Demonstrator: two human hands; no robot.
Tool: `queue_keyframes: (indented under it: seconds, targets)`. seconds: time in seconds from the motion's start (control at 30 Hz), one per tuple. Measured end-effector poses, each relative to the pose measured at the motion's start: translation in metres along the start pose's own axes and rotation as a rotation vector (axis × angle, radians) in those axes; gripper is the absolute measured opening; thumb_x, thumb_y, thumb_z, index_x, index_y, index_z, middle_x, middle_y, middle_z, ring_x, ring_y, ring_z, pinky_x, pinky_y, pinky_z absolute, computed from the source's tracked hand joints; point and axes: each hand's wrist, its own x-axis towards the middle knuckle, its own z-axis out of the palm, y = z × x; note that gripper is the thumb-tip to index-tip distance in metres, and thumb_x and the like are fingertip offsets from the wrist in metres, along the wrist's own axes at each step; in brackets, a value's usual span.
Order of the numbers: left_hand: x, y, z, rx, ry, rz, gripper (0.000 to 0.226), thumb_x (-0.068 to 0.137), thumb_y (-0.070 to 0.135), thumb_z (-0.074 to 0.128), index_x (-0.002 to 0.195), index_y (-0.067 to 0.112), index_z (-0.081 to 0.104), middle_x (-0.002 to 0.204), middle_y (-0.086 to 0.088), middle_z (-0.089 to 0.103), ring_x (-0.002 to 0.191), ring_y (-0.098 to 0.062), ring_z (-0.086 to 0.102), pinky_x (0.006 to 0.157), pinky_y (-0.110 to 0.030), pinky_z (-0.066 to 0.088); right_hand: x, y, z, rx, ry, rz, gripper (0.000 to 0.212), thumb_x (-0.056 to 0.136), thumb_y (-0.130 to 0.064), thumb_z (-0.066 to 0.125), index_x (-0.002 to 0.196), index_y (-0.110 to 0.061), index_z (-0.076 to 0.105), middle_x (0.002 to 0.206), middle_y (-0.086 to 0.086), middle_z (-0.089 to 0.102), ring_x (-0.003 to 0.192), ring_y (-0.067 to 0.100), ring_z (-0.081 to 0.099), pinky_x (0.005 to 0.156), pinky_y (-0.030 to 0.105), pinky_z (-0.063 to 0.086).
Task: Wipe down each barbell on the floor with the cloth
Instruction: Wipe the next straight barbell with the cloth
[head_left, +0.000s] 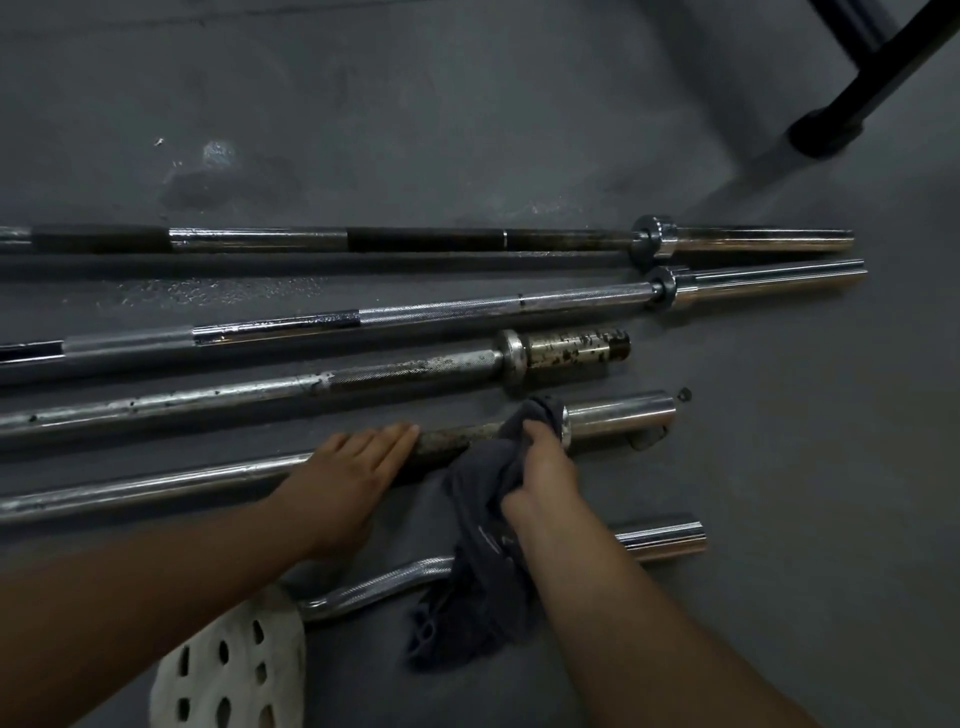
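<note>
Both grips work the fourth barbell (156, 488): right hand (540, 467) pinching the cloth (483, 545) against it at 9 o'clock of the collar, left hand (353, 478) spread flat on the shaft. Draped over the curl bar (374, 587) at 6 o'clock, the cloth's tail may snag.

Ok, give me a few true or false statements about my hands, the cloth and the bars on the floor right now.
1. The right hand grips the cloth against the second-nearest bar. True.
2. The left hand holds another cloth. False: it rests flat on that same bar, holding nothing.
3. Five bars lie on the floor. True.
4. The nearest bar is straight. False: its shaft is bent.
</note>
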Motion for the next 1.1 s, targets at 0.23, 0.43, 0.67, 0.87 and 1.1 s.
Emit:
queue_keyframes:
  seconds: [0.23,0.43,0.67,0.87,1.1]
  targets:
    - [0.001,0.006,-0.002,0.037,-0.013,-0.032,0.099,0.057,0.047,0.043,0.144,0.002,0.044,0.141,-0.016,0.052,0.119,-0.03,0.058,0.091,-0.045,0.051,0.014,-0.011,0.009,0.031,-0.114,0.092,0.022,0.097,-0.035,0.053,0.095,-0.014,0.058,0.097,0.007,0.062,0.086,0.023,0.062,0.081,0.035,0.053]
    - [0.001,0.003,-0.004,0.033,-0.007,-0.038,0.108,0.046,0.042,0.059,0.146,0.004,0.042,0.141,-0.014,0.051,0.12,-0.03,0.057,0.092,-0.046,0.05,0.011,0.004,-0.003,-0.026,0.027,-0.117,0.018,0.092,-0.006,0.06,0.109,-0.003,0.064,0.099,0.015,0.068,0.084,0.028,0.067,0.082,0.044,0.058]
    - [0.001,0.005,-0.004,0.038,-0.031,-0.028,0.111,0.042,0.045,0.062,0.143,0.003,0.046,0.139,-0.014,0.054,0.117,-0.029,0.059,0.09,-0.043,0.052,-0.011,0.018,0.002,-0.959,0.082,-1.14,0.055,0.079,-0.009,0.066,0.131,-0.014,0.051,0.134,0.012,0.048,0.125,0.031,0.044,0.11,0.041,0.035]
    - [0.001,0.001,-0.005,0.005,-0.079,-0.029,0.121,0.044,0.05,0.066,0.151,0.006,0.032,0.148,-0.011,0.045,0.125,-0.027,0.053,0.095,-0.042,0.047,-0.004,0.02,-0.019,-1.522,-0.364,-1.531,0.035,0.08,-0.02,0.047,0.108,-0.028,0.066,0.124,0.0,0.055,0.117,0.026,0.049,0.089,0.037,0.053]
    - [0.001,0.002,-0.007,-0.025,-0.097,-0.014,0.116,0.063,0.045,0.06,0.157,0.014,-0.001,0.163,-0.008,0.014,0.145,-0.025,0.026,0.112,-0.041,0.027,-0.019,0.032,-0.021,-1.623,-0.332,-1.403,0.053,0.073,-0.006,0.058,0.121,-0.027,0.061,0.136,0.003,0.048,0.12,0.029,0.043,0.1,0.037,0.045]
